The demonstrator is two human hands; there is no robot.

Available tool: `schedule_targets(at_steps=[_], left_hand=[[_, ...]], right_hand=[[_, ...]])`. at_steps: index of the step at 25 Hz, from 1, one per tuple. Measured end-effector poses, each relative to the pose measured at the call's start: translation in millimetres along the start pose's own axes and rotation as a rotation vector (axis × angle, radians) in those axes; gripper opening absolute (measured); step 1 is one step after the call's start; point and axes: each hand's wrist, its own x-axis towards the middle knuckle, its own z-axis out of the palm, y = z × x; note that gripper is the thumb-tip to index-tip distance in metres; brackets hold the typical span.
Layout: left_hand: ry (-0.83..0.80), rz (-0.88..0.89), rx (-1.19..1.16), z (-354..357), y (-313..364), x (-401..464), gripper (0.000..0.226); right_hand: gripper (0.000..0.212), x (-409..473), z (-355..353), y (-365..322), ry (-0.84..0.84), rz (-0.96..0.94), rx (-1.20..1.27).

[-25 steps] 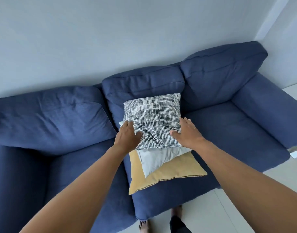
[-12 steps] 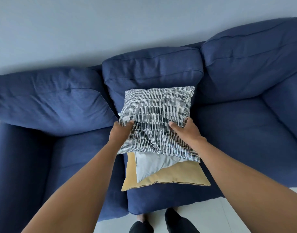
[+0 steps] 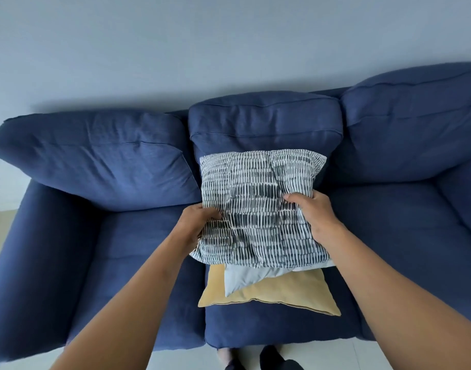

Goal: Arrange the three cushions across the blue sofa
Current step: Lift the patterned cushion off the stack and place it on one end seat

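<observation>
Three cushions are stacked on the middle seat of the blue sofa (image 3: 138, 247). On top is a patterned cushion (image 3: 258, 204) with white dashes on dark grey, its front edge lifted. My left hand (image 3: 199, 222) grips its left side and my right hand (image 3: 313, 212) grips its right side. Under it a pale grey cushion (image 3: 253, 279) shows only a corner. At the bottom lies a mustard yellow cushion (image 3: 285, 295), flat on the seat, partly covered by the other two.
The sofa has three back pillows and padded armrests at left (image 3: 45, 257) and right. A pale wall (image 3: 229, 49) rises behind it. Light floor (image 3: 191, 360) and my feet (image 3: 258, 360) show at the bottom edge.
Both hands went from resting on the patterned cushion to gripping its sides and raising its front edge. The view moved closer to the sofa and shifted left.
</observation>
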Motion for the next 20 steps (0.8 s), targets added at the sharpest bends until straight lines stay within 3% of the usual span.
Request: schedule_targets(at_steps=[4, 9, 13, 16, 20], left_hand=[[-0.011, 0.192, -0.098, -55, -5, -46, 0.031], [0.022, 0.226, -0.343, -139, -9, -85, 0.04], [0.028, 0.23, -0.362, -204, -18, -97, 0.055], [0.029, 0.25, -0.377, -263, -29, -83, 0.054], [-0.01, 0.247, -0.328, -346, -37, -52, 0.056]], right_hand=[[0.021, -26, 20, -21, -0.132, -0.116, 0.11], [0.035, -60, 88, -34, -0.378, -0.251, 0.069], [0.028, -85, 144, -31, -0.49, -0.276, 0.031], [0.038, -106, 201, -27, -0.492, -0.249, 0.071], [0.051, -120, 286, -4, -0.348, -0.225, 0.087]])
